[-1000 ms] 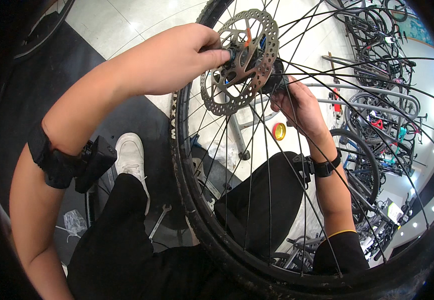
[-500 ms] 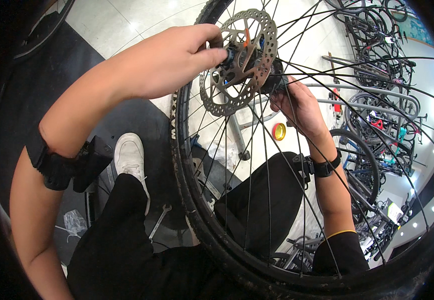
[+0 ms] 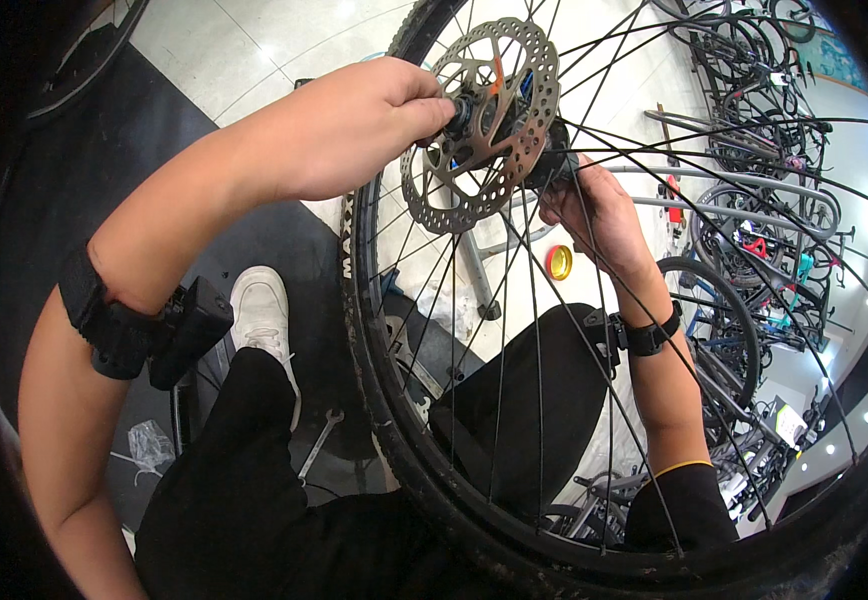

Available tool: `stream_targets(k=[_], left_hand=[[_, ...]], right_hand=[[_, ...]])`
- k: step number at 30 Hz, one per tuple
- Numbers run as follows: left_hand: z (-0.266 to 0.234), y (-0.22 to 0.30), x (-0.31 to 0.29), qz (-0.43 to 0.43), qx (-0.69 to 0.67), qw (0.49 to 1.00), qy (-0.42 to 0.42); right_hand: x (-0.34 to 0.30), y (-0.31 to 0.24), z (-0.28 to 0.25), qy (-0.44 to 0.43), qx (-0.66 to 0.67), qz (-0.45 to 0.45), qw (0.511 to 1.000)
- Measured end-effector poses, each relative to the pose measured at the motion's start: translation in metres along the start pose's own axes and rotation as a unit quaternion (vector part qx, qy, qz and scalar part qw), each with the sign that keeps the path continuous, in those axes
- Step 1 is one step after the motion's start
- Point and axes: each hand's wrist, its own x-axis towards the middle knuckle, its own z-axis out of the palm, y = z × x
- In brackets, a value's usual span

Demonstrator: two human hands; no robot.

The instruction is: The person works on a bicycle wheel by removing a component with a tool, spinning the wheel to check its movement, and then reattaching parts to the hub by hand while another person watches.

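Note:
A bicycle wheel (image 3: 356,320) with a knobby black tyre and thin black spokes stands upright before me. On the near-left side of its hub (image 3: 556,160) is a drilled metal brake disc (image 3: 451,215). My left hand (image 3: 379,125) pinches the dark axle end (image 3: 462,115) at the disc's centre between thumb and fingers. From the hub's other side, behind the spokes, my right hand (image 3: 604,215) has its fingers curled round the dark hub end. Its fingertips are partly hidden there.
An open yellow-and-red round tin (image 3: 559,262) lies on the floor beyond the spokes. An open-end wrench (image 3: 322,445) and a clear plastic bag (image 3: 150,442) rest on the dark mat (image 3: 254,235). Rows of bicycles (image 3: 744,200) stand along the right, near a grey tubular stand (image 3: 476,275).
My left hand and wrist have turned slightly at the axle end, the fingers drawing in closer. The wheel has tilted very slightly. My right hand stays in place.

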Motion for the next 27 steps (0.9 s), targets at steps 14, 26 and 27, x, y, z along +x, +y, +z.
stream_targets(k=[14, 26, 27], left_hand=[[0.000, -0.005, -0.003, 0.122, 0.100, 0.985, 0.072], [0.001, -0.005, 0.004, 0.019, 0.006, 0.999, 0.046], [0.001, -0.004, 0.004, 0.017, -0.008, 0.999, 0.046]], right_hand=[[0.003, 0.004, 0.003, 0.017, 0.046, -0.001, 0.999], [0.005, 0.014, 0.000, -0.016, -0.025, -0.066, 0.997], [0.004, 0.014, -0.001, -0.011, -0.020, -0.066, 0.998]])
